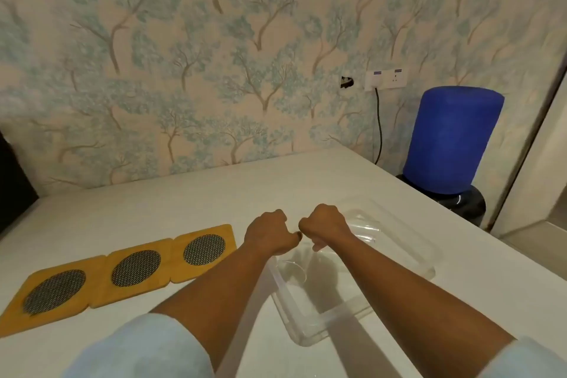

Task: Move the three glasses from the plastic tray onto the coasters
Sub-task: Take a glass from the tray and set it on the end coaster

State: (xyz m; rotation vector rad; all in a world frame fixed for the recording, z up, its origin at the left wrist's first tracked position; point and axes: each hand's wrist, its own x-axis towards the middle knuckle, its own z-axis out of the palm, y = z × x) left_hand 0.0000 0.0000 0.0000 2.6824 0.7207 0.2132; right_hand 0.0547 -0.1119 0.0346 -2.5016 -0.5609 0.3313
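A clear plastic tray [310,335] lies on the white table to the right of centre. Clear glasses stand inside it: one near the left wall [294,271] and one further back [365,225], both faint; my right forearm covers part of the tray. Three wooden coasters with dark mesh circles lie in a row at the left: far [204,247], middle [136,267], near [55,290]. My left hand [270,232] and my right hand [325,224] hover as fists, side by side, over the tray's left back corner. Nothing is held in either.
A blue-covered water bottle [451,138] on a dark dispenser stands past the table's right edge, below a wall socket [386,78] with a cable. A dark object [12,175] sits at the left edge. The patterned wall bounds the table's back.
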